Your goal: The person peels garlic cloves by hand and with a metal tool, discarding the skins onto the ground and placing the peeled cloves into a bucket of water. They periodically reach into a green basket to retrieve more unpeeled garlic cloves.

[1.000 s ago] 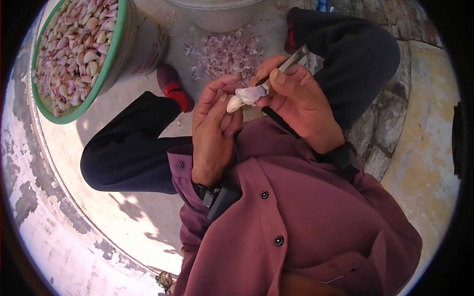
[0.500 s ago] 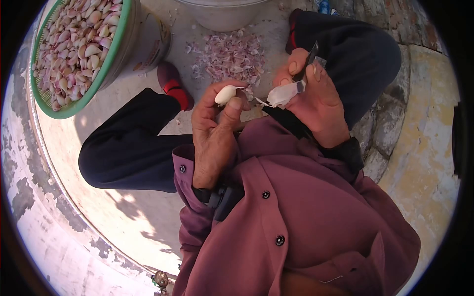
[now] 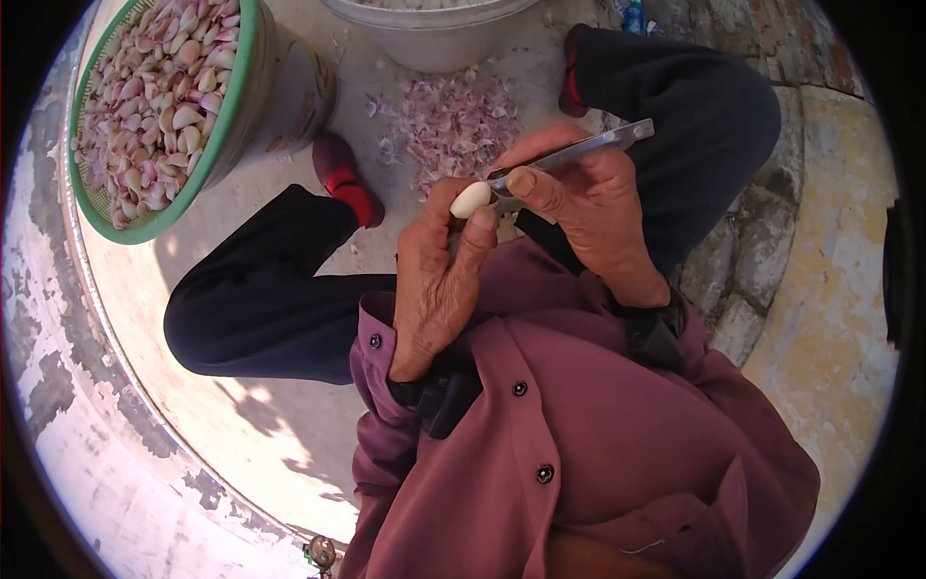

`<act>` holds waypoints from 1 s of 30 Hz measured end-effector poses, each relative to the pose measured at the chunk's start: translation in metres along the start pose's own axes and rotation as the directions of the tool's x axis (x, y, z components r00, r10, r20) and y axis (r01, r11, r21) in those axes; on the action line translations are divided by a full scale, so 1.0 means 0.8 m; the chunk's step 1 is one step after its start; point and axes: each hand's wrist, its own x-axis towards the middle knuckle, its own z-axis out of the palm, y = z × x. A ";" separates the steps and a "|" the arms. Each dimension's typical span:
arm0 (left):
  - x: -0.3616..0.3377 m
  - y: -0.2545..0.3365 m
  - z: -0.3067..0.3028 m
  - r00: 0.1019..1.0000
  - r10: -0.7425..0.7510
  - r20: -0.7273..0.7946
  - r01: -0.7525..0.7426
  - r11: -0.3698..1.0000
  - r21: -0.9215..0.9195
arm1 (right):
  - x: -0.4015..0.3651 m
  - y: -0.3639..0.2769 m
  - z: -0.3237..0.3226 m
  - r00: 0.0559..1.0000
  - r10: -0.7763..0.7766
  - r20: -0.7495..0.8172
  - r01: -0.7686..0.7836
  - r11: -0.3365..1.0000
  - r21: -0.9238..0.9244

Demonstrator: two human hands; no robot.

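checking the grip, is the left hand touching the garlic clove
Touching: head view shows the left hand pinching the garlic clove between thumb and fingertips, beside the knife in the right hand.

worn items, head view. maroon long-sleeved woven shirt (image 3: 598,454), loose and creased, closed down the front with small dark round buttons (image 3: 546,473); one more sits on the left cuff (image 3: 375,341). black strap with a boxy clip (image 3: 439,394) circles the wrist of the left hand (image 3: 439,280); a plain black band (image 3: 654,333) circles that of the right hand (image 3: 588,207). dark navy trousers (image 3: 260,299) cover both legs. dark red shoe with a bright red band (image 3: 342,179) on the left foot; the right shoe (image 3: 574,68) shows only partly.
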 end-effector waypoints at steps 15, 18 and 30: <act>0.080 0.121 -0.018 0.770 0.579 -0.269 -0.515 0.812 0.274 | -0.004 0.043 -0.017 0.988 0.142 -0.065 -0.151 0.974 -0.172; 0.158 0.166 -0.031 0.708 0.694 -0.126 -0.482 0.607 0.632 | -0.005 0.038 -0.012 0.977 0.211 -0.041 -0.215 0.959 -0.185; 0.117 0.025 -0.050 0.994 0.099 0.056 -0.029 0.695 -0.718 | 0.003 0.030 -0.013 0.996 0.024 -0.085 -0.031 0.995 -0.091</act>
